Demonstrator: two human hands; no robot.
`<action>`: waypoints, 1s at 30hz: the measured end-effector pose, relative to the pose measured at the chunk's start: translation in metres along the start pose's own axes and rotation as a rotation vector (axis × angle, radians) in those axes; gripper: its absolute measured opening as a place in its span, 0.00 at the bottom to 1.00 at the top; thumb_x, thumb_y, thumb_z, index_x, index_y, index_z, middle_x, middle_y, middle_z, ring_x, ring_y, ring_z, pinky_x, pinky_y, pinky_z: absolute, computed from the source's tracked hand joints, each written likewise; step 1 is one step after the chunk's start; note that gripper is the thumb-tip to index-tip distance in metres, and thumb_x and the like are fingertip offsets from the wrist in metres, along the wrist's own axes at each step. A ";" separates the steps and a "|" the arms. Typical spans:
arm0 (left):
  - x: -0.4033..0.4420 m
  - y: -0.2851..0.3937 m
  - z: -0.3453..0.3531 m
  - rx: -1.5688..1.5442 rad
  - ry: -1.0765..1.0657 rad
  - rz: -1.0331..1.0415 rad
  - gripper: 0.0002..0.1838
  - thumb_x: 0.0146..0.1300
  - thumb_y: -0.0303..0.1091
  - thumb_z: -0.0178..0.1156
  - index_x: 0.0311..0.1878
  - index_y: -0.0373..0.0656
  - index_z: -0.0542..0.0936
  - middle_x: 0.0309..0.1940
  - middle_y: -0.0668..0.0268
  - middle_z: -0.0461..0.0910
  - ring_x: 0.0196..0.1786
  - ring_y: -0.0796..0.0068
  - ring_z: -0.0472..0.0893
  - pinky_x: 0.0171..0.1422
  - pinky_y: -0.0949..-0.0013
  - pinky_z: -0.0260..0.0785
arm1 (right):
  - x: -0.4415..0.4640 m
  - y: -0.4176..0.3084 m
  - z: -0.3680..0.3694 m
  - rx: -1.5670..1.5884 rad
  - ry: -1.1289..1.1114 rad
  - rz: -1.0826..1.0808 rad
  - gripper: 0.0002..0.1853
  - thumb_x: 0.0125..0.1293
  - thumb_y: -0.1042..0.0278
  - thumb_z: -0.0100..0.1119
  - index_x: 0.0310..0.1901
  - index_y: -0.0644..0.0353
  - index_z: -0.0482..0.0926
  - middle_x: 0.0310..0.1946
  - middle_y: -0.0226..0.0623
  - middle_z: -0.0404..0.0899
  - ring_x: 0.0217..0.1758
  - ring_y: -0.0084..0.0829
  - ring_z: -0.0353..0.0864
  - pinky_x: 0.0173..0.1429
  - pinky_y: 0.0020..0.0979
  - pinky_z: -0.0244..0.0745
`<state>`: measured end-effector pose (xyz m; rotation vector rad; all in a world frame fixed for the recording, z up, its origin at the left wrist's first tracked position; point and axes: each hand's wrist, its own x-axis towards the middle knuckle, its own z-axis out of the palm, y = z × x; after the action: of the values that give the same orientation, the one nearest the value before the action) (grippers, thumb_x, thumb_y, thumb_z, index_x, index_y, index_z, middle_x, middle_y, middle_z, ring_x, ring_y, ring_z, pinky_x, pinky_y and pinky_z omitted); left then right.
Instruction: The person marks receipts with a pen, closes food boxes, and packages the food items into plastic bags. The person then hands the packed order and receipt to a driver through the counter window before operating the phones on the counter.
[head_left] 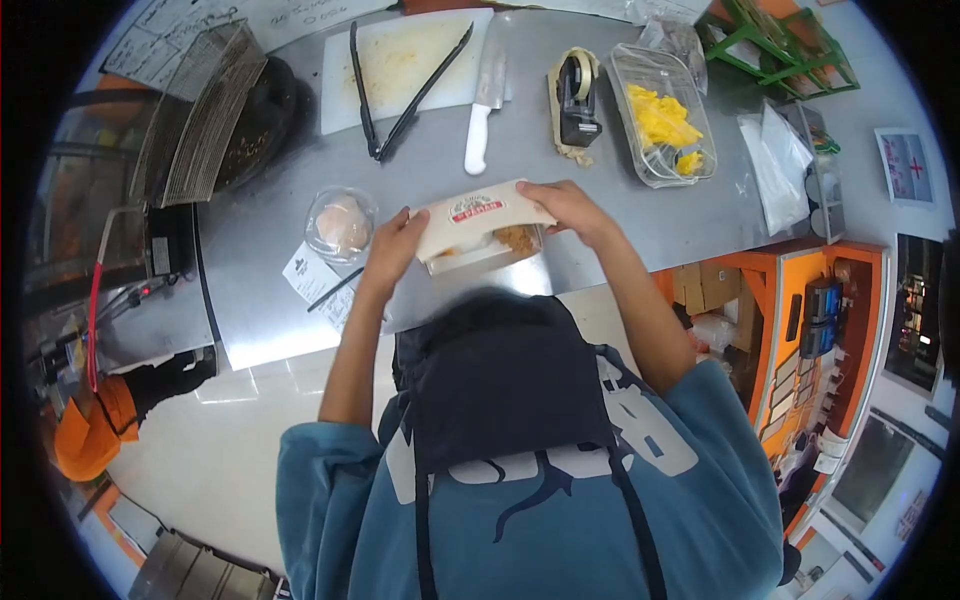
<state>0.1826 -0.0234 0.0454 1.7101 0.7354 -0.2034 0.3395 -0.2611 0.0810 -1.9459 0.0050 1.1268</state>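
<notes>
Over the near edge of the steel table, a paper food box (470,222) with a printed lid is between my hands. My left hand (398,242) grips the lid's left end, and my right hand (572,210) has its fingers closed on the right end. The lid stands partly raised at the front. Through that gap I see browned, crumbly-looking food (518,239) on the right and something white on the left. Left of the box lies a pale round item (342,222) in clear plastic, near my left hand. A printed slip (312,275) with a thin black stick across it is beside my left forearm.
Black tongs (372,145) lie spread on a white cutting board (340,105), beside a white-handled knife (478,140). A tape dispenser (578,125), a clear tray (652,170) of yellow pieces and plastic bags (775,165) stand right. Wire racks (205,130) stand left; a person in orange (95,430) is beyond.
</notes>
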 end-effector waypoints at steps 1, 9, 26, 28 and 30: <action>0.002 -0.004 -0.003 -0.052 -0.050 -0.049 0.34 0.70 0.48 0.52 0.65 0.23 0.66 0.54 0.45 0.78 0.58 0.63 0.77 0.63 0.66 0.65 | -0.005 -0.012 -0.004 -0.074 -0.020 0.038 0.29 0.66 0.46 0.58 0.52 0.70 0.81 0.44 0.42 0.83 0.45 0.30 0.82 0.50 0.32 0.76; -0.013 -0.004 0.014 -0.224 -0.047 -0.140 0.28 0.71 0.47 0.52 0.59 0.27 0.74 0.49 0.54 0.82 0.50 0.69 0.80 0.58 0.69 0.68 | 0.023 0.032 0.013 0.003 -0.041 -0.115 0.28 0.69 0.50 0.54 0.53 0.72 0.78 0.43 0.44 0.83 0.44 0.32 0.82 0.50 0.32 0.76; -0.014 0.002 0.017 -0.219 -0.052 -0.080 0.28 0.72 0.46 0.50 0.61 0.29 0.72 0.51 0.50 0.81 0.53 0.65 0.80 0.59 0.67 0.68 | 0.017 0.026 0.014 -0.002 0.020 -0.147 0.24 0.67 0.58 0.52 0.54 0.72 0.77 0.45 0.47 0.83 0.48 0.34 0.81 0.55 0.32 0.72; -0.017 0.008 0.013 -0.200 -0.073 -0.022 0.30 0.72 0.46 0.49 0.65 0.28 0.68 0.56 0.48 0.78 0.58 0.62 0.78 0.64 0.67 0.66 | 0.035 0.017 0.003 -0.278 -0.021 -0.145 0.26 0.64 0.57 0.54 0.56 0.72 0.75 0.48 0.52 0.82 0.52 0.41 0.81 0.58 0.35 0.72; -0.018 -0.005 0.011 -0.238 0.020 0.008 0.36 0.71 0.46 0.49 0.73 0.29 0.55 0.70 0.44 0.60 0.73 0.57 0.60 0.74 0.66 0.53 | 0.054 -0.008 0.016 -0.495 0.453 -0.539 0.32 0.59 0.56 0.58 0.61 0.70 0.71 0.53 0.59 0.78 0.58 0.51 0.78 0.64 0.40 0.69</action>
<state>0.1687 -0.0396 0.0474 1.4898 0.7367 -0.0893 0.3632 -0.2244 0.0452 -2.3961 -0.5657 0.3334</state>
